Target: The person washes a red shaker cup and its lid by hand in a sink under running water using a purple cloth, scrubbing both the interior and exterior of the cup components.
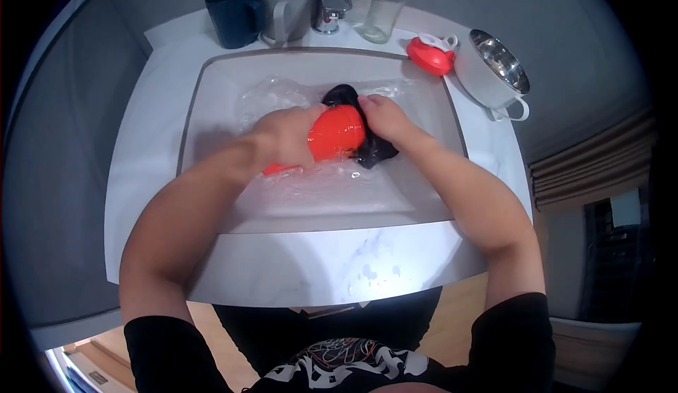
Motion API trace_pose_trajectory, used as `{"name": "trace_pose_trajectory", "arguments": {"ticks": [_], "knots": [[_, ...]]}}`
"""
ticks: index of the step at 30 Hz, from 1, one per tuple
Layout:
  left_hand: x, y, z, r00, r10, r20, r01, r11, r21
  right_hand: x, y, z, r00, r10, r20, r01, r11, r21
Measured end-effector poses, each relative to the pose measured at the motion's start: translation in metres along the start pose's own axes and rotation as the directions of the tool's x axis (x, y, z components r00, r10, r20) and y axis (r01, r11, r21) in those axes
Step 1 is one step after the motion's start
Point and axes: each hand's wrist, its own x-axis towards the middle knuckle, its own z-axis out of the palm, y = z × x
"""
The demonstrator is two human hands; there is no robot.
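Over the water in the sink (pixel 339 223), my left hand (pixel 286 131) grips a glossy orange-red plastic container (pixel 337 132), whose exact kind I cannot tell. Part of it is hidden behind my fingers, and a flat piece of the same red colour (pixel 280 169) shows below my left palm. My right hand (pixel 385 117) pinches a wet black cloth (pixel 378 149) that lies against the container's right side. Another fold of the cloth shows above the container. Rippling water surrounds both hands.
Behind the basin stand a dark blue mug (pixel 233 17), a grey mug (pixel 286 11), a chrome faucet (pixel 333 6) and a clear glass vessel (pixel 380 19). A red lid with a white handle (pixel 431 56) and a tilted white steel-lined cup (pixel 484 75) lie on the right counter.
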Motion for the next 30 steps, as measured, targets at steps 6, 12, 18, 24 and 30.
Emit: {"name": "trace_pose_trajectory", "arguments": {"ticks": [6,12,18,24,30], "knots": [[-0.004,-0.011,-0.003,1.000,0.014,-0.001,-0.014,0.997,0.076,-0.009,-0.034,-0.018,0.878,0.315,0.362,-0.475,0.470,0.744],[-0.005,-0.010,-0.004,0.996,0.049,0.072,-0.054,0.996,0.065,-0.017,-0.037,-0.053,0.771,0.378,0.512,-0.600,0.700,0.387],[-0.006,-0.005,0.000,0.999,-0.022,0.033,0.016,0.983,0.183,-0.021,-0.036,-0.051,0.803,-0.050,0.594,-0.379,0.727,0.573],[-0.003,-0.017,-0.019,0.990,-0.106,0.089,0.103,0.994,0.041,-0.009,-0.017,-0.009,0.903,0.111,0.415,-0.225,0.945,0.237],[0.002,-0.026,-0.023,0.919,-0.189,0.346,0.230,0.969,-0.084,-0.004,-0.001,0.013,0.866,0.081,0.493,-0.350,0.802,0.484]]}}
